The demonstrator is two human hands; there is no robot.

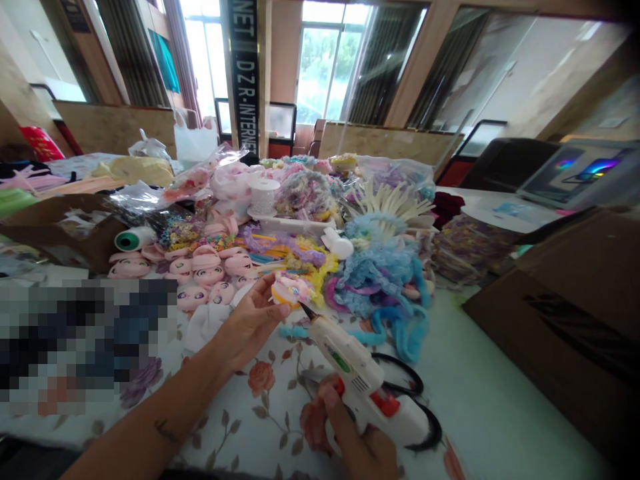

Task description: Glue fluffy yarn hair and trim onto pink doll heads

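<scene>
Holding small decorated piece above bench, we pinch its edge in left hand, right hand wrapped round glue gun, nozzle at piece, contact unclear. Slipping grip could burn our left hand; stray drip could mark blue strip below.

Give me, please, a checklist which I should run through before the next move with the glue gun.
1. Left hand holds the decorated piece: ok, it is gripped at its left side.
2. Right hand holds the glue gun: ok.
3. Dark nozzle directed at the decorated piece: ok, the tip is close to its lower right edge.
4. Fresh glue at the tip: cannot tell, too small to see.
5. Scissors well away from the glue gun: not ok, they show partly hidden behind it.
</scene>
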